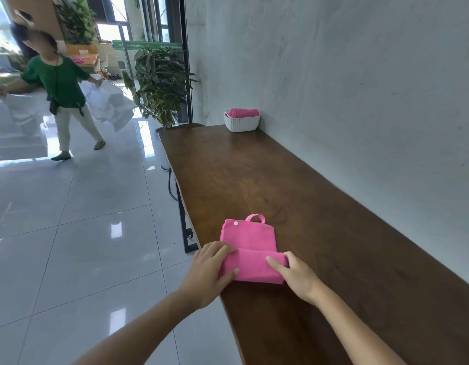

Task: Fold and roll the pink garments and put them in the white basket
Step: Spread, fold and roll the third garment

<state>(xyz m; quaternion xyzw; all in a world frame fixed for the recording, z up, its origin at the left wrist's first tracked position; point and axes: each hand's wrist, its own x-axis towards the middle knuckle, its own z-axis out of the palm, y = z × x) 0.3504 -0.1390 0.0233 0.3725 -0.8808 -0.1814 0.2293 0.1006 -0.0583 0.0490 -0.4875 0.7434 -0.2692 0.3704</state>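
in the head view the garment (248, 239) is bright pink cloth on the near left part of the table (320, 219), its far half flat with a white snap (235, 223) by one corner and a small loop (255, 217) on the far edge, its near half wound into a thick tube. the left hand (211, 272) wraps the tube's left end, fingers on top and thumb on the near side, and the right hand (296, 273) grips its right end, so both ends are hidden. far off by the wall the basket (241, 124) holds a pink roll (244, 112), its lower part behind the rim.
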